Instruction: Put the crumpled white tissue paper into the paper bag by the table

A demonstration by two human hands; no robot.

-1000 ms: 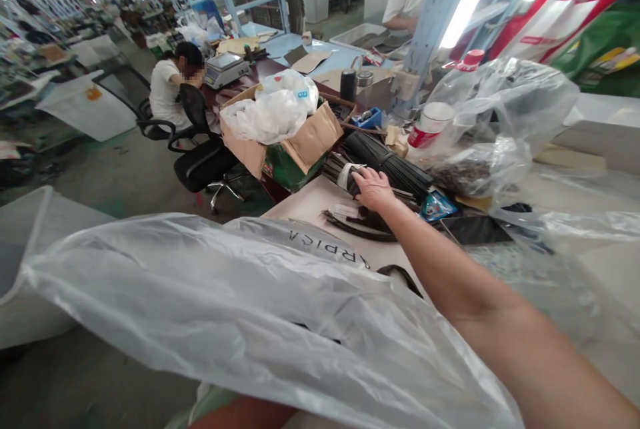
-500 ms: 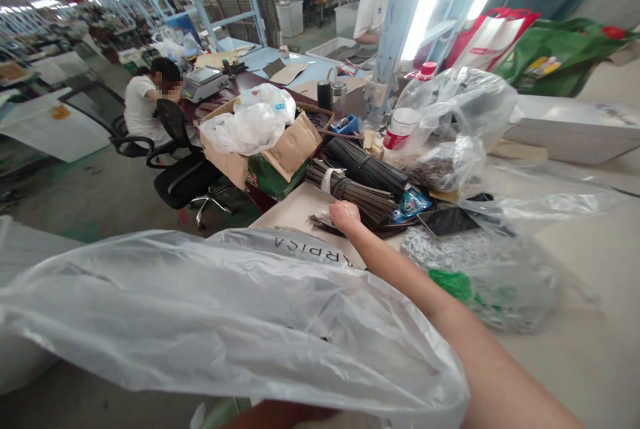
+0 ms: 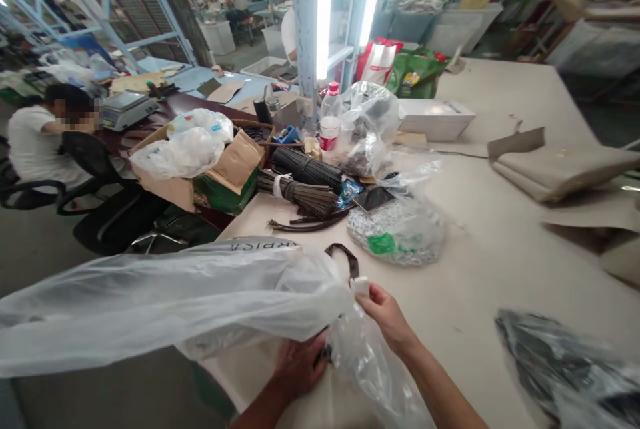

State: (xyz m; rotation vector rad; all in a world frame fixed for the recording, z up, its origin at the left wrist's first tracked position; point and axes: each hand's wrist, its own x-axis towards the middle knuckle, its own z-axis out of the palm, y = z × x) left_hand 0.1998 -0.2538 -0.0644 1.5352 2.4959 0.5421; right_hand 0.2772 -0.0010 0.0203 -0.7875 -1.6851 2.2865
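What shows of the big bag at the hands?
The bag is thin, whitish, translucent, plastic-looking film, wrinkled and loosely spread, with dark lettering at its far edge. It stretches from the picture's left edge onto the table; its right part is crumpled. The left hand is at its near side, grip unclear; the right hand, pinching a white piece, is by its right end, contact unclear.

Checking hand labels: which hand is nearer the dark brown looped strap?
Right: right hand is just below and right of the strap; left hand farther down, to its left.
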